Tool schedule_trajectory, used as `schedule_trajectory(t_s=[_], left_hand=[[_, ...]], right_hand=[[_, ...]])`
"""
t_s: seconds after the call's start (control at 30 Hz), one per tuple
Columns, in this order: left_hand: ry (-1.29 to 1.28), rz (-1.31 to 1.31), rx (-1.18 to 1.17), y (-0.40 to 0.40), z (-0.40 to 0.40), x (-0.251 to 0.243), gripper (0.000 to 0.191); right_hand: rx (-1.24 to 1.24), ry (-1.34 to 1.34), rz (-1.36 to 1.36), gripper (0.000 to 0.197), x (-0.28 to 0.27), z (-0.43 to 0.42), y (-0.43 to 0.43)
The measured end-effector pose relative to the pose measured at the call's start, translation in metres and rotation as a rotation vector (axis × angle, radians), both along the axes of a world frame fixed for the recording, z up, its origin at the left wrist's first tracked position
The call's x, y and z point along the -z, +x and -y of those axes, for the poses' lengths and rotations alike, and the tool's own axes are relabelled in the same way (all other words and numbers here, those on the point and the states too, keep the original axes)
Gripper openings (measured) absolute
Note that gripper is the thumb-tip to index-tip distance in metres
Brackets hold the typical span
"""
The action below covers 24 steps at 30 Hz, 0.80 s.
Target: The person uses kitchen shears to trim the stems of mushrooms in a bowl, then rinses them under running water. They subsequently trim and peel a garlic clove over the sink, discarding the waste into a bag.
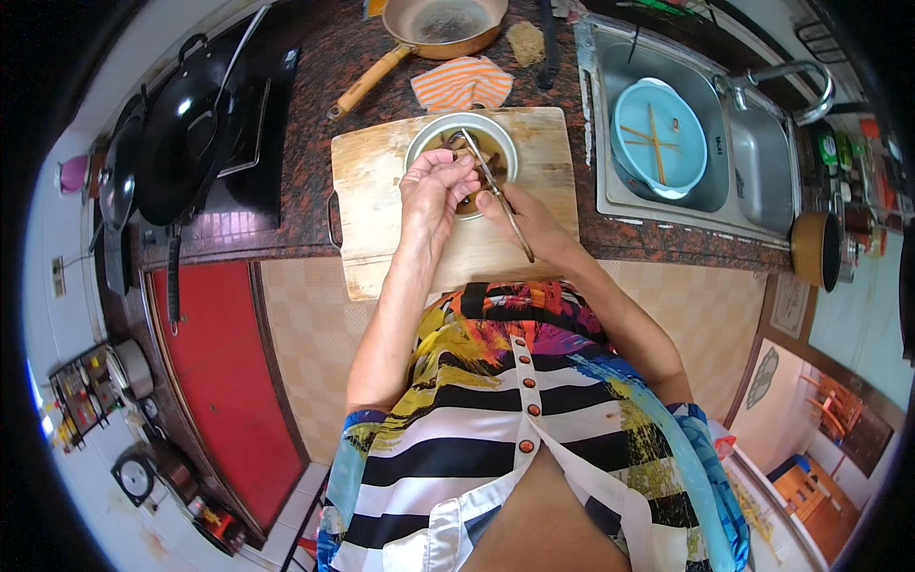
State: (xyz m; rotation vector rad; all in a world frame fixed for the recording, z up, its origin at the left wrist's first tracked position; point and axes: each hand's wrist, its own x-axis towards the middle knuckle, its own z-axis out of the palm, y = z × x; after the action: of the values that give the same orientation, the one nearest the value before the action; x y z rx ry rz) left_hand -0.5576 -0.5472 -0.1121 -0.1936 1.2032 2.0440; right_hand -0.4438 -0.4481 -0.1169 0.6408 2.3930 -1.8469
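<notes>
A pale, round bowl (510,146) stands on the wooden cutting board (375,214), holding brownish liquid and dark soaked pieces, apparently mushrooms. Over its left side, my left hand (432,189) pinches a small brown piece of food (465,154) between thumb and fingers. My right hand (532,220) grips a slim metal cutting tool (492,177), seen edge-on; whether it is scissors or a knife, I cannot tell. Its tip points up and left, right beside the pinched piece. The fingers hide part of the bowl and of the tool's grip.
Behind the board lie an orange-striped cloth (463,82), a frying pan (447,50) and a tan scrubbing pad (526,44). At right, a sink (722,189) holds a blue basin (620,161) with chopsticks (654,143). A black wok (168,154) sits on the left hob.
</notes>
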Motion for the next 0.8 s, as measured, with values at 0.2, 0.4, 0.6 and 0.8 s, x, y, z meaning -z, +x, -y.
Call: schedule_trajectory(t_s=[0.2,0.4,0.6,0.8], left_hand=[[-0.016,0.085,0.011,-0.007,0.012,0.003,0.008],[-0.085,0.03,0.105,-0.005,0.014,0.01,0.007],[-0.11,0.013,-0.044,-0.006,0.011,0.015,0.008],[-0.115,-0.025,-0.028,-0.002,0.011,0.017,0.008]], right_hand=[[-0.028,0.12,0.078,0.049,0.013,0.003,-0.005],[0.009,-0.027,0.161,0.05,-0.005,0.002,0.001],[0.004,-0.144,0.349,0.065,-0.009,0.001,0.007],[-0.045,-0.04,0.178,0.064,-0.001,0.014,0.009]])
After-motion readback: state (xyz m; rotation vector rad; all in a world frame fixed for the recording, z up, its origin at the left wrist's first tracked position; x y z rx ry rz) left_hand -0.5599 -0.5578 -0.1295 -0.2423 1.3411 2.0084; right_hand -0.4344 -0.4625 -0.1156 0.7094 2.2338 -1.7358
